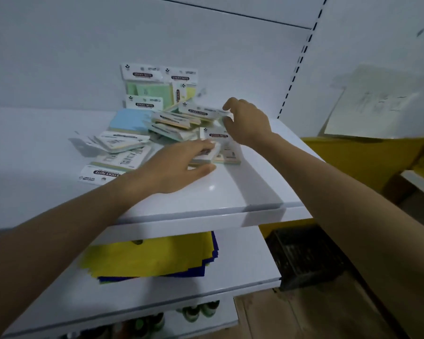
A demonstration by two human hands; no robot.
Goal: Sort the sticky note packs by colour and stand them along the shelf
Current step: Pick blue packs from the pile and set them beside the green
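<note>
Sticky note packs (pixel 171 123) mostly lie jumbled on the white shelf (pixel 230 199), only two or three standing at the back wall, so sorting seems barely begun; left hand (pixel 174 167) rests flat on one, right hand (pixel 245 121) pinches another's edge.

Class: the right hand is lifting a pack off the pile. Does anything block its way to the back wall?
Yes. The right hand holds a pack above the pile; the standing green pack and yellow pack already occupy the wall behind.
</note>
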